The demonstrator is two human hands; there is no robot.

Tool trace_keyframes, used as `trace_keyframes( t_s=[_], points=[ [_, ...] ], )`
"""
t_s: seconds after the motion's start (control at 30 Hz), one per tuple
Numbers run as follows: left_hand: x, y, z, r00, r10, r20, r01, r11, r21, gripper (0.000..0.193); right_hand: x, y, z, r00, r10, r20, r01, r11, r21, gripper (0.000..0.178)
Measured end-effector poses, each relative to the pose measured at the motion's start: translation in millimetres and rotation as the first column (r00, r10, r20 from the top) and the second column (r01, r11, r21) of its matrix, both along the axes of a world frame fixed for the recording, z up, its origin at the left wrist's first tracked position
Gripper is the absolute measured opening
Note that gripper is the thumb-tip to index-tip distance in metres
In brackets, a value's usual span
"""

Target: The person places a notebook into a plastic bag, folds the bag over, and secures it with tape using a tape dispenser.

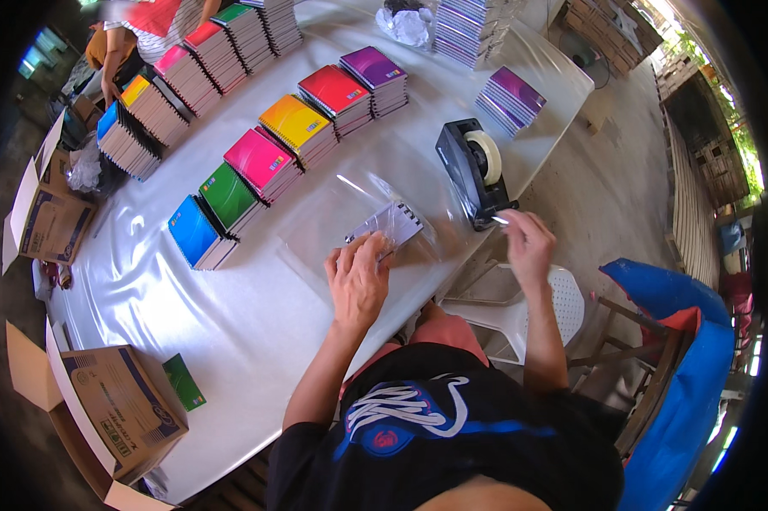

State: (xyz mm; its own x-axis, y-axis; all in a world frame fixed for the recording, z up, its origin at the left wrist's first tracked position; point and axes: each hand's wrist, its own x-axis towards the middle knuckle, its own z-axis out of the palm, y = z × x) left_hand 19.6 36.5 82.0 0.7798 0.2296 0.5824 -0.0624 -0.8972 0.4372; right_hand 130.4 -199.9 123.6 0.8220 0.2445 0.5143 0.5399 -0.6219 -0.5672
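Observation:
A spiral notebook (pixel 390 223) with a pale cover lies on the table inside clear plastic film (pixel 316 228). My left hand (pixel 358 281) presses on its near side, the fingers bent together over the film. Beside the black tape dispenser (pixel 462 166), with its roll of clear tape (pixel 488 156), I hold my right hand (pixel 529 249) raised at the table's edge. Its thumb and fingers pinch a short whitish strip of tape (pixel 500 221), close to the dispenser's cutting end.
Stacks of coloured notebooks (pixel 294 123) run diagonally across the white-covered table (pixel 256 341). Open cartons (pixel 124 409) stand at the left. A purple notebook stack (pixel 512 98) sits beyond the dispenser. A white plastic chair (pixel 563 311) is at the right. Another person's arm (pixel 111 64) reaches in at the far left.

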Motion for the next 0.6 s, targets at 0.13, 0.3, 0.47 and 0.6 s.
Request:
trace_keyframes(
  t_s=[0.13,0.3,0.47,0.6],
  points=[
    [2.8,2.5,-11.8,0.996,-0.027,0.090,0.030,0.999,-0.037,0.063,-28.4,79.5,23.8,0.675,0.436,-0.595,-0.135,0.866,0.481,0.031],
    [4.1,5.5,-23.0,0.980,-0.072,0.188,0.095,0.988,-0.119,0.057,-34.6,125.0,2.8,0.511,0.449,-0.733,-0.010,0.856,0.517,0.040],
    [-2.4,1.5,-13.0,0.999,-0.047,0.000,0.047,0.995,-0.088,0.057,-43.2,124.5,-10.9,0.548,0.330,-0.769,0.069,0.898,0.434,0.039],
    [-3.9,-0.1,7.6,0.967,0.052,-0.251,-0.048,0.999,0.022,0.054,-46.2,114.6,-12.1,0.481,0.253,-0.840,0.070,0.943,0.325,0.042]
  ],
)
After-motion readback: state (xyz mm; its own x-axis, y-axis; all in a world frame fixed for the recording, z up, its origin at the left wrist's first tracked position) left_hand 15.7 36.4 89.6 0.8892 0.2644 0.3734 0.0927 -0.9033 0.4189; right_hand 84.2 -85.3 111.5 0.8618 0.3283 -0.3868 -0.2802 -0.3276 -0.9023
